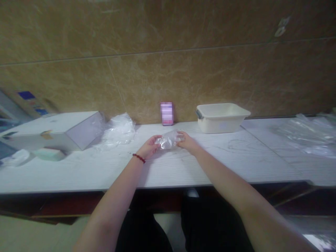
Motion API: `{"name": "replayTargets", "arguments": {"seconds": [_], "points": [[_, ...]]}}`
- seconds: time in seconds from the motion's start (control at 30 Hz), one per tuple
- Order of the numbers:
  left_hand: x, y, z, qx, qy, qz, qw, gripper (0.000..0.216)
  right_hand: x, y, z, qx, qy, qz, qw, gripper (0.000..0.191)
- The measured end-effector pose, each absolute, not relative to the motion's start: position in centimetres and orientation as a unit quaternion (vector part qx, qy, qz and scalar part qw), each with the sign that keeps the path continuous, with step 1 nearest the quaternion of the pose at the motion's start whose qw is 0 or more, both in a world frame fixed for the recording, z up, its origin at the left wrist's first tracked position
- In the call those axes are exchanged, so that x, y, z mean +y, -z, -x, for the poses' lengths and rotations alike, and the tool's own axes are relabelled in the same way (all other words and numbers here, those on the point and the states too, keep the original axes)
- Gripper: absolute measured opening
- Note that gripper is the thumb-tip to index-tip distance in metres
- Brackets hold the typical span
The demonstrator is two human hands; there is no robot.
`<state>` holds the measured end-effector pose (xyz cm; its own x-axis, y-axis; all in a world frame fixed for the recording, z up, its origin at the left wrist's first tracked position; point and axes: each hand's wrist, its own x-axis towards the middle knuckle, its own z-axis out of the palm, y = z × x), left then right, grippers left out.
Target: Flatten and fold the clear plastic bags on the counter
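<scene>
Left hand (pixel 151 147), right hand (pixel 186 141) clamping fingers on opposite ends of clear plastic (pixel 169 140), stretching between them. Handling seemingly ongoing, release not yet done. Phone (pixel 167 113) standing beyond fingers.

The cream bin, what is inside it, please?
Inside the cream bin, only pale inner wall shows; the front wall hides its floor and anything lying there.

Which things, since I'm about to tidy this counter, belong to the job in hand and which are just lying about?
Job in hand:
clear plastic piece, held by the left hand and right hand
possibly the left plastic heap and right plastic heap, similar-looking

Apparently just lying about:
white box
pale green block
cream bin, use unclear
phone-like device
</scene>
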<state>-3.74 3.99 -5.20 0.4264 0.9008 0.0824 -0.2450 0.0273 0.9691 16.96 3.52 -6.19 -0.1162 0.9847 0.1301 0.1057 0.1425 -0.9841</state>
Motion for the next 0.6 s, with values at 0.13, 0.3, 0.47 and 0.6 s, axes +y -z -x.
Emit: {"name": "replayTargets", "arguments": {"seconds": [0.13, 0.3, 0.47, 0.6], "points": [[3.82, 5.01, 3.66, 0.309, -0.425, -0.530, 0.666, 0.039, 3.70, 6.38, -17.07, -0.593, -0.412, 0.476, 0.501, 0.052], [3.58, 4.74, 3.46, 0.314, -0.417, -0.522, 0.675, 0.039, 3.83, 6.50, -17.12, -0.595, -0.367, 0.487, 0.523, 0.045], [3.65, 4.87, 3.58, 0.299, -0.412, -0.523, 0.684, 0.043, 3.38, 6.10, -17.06, -0.619, -0.386, 0.481, 0.486, 0.029], [3.62, 4.91, 3.61, 0.297, -0.408, -0.526, 0.684, 0.046, 3.35, 6.11, -17.22, -0.621, -0.359, 0.510, 0.475, 0.027]]}}
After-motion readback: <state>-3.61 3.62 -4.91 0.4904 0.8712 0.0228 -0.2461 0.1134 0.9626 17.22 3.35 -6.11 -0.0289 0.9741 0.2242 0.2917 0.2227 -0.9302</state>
